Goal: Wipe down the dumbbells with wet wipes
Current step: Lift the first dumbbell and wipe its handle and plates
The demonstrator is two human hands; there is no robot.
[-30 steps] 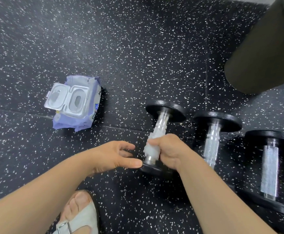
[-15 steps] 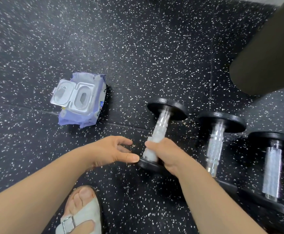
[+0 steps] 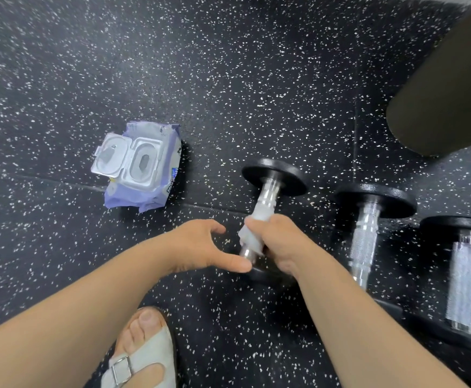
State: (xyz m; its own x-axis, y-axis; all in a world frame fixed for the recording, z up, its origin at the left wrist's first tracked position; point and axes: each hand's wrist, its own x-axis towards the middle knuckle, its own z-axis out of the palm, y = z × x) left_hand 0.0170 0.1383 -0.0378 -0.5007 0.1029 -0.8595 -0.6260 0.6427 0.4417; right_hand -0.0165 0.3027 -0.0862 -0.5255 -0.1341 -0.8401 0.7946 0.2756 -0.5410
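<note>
Wipes pack (image 3: 140,169) left of dumbbells (image 3: 364,236) (all on floor (image 3: 228,79)).

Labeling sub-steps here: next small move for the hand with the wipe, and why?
Probably slide the right hand up the handle toward the far plate: the wipe wraps only the lower handle, bare metal shows above it, and the left hand rests by the near end.

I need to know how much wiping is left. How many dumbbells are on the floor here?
3. The left dumbbell is in the right hand with a wipe; the middle dumbbell lies beside it; the right dumbbell is at the frame edge. More may lie out of view.
</note>
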